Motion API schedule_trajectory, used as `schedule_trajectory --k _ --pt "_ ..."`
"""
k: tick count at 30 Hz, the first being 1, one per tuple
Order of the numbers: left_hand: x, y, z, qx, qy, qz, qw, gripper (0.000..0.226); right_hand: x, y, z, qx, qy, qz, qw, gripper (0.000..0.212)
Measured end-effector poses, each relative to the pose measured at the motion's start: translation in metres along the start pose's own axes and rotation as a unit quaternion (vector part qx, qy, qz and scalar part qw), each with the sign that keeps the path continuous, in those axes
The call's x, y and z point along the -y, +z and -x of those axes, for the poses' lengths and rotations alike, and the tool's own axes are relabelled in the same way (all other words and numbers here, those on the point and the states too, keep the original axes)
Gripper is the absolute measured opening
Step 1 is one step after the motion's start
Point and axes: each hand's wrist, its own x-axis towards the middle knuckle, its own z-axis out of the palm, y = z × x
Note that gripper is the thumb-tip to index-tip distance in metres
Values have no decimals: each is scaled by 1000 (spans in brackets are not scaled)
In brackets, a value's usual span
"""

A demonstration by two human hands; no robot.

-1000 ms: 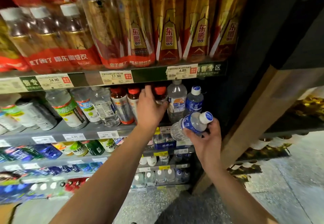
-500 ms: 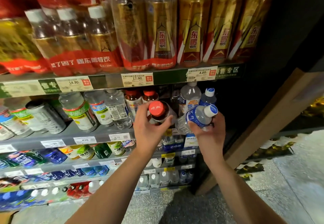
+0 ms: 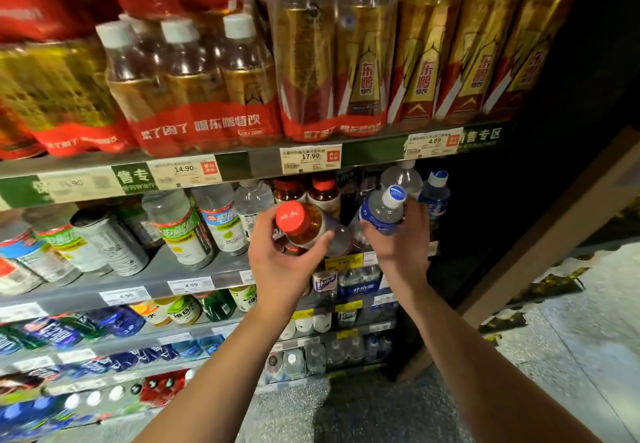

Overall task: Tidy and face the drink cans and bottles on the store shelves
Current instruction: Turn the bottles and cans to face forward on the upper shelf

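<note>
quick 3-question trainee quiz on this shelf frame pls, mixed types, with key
1. True or false: the left hand holds a bottle with a blue label.
2. Which hand holds the white-capped bottle? A) left B) right C) neither
3. Fill in: the price tag on the shelf edge straight above the hands reads ____.

Key
1. False: it grips the red-capped bottle of amber drink, tilted toward the camera.
2. B: the right hand grips it, off the shelf.
3. 17.90
</note>
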Motion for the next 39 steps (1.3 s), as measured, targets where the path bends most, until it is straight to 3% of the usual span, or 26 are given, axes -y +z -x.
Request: schedule_trajectory --k 3,9,14,22,29,31,34,39 --pt "5 -5 -1 20 -3 -4 1000 55 0 -10 -1 -52 41 -12 998 62" --pt "15 -5 0 48 -15 -4 999 55 -16 -26 -32 87 46 13 995 66" --pt "15 0 3 54 -26 -18 998 58 -24 -29 -31 120 58 -25 991 56" --pt "10 14 3 60 -59 -21 996 61 -37 -39 -24 144 50 -12 988 63" --pt "17 20 9 31 -77 -24 996 62 -20 -31 -1 43 -80 48 995 73" --pt "16 18 10 16 -80 -28 996 59 -16 -23 -1 23 -70 34 997 73" --pt "14 13 11 -2 -86 -24 996 56 -6 -7 -16 68 -14 38 997 69" --pt "16 4 11 -9 -89 -20 996 56 5 23 -31 151 11 152 977 73"
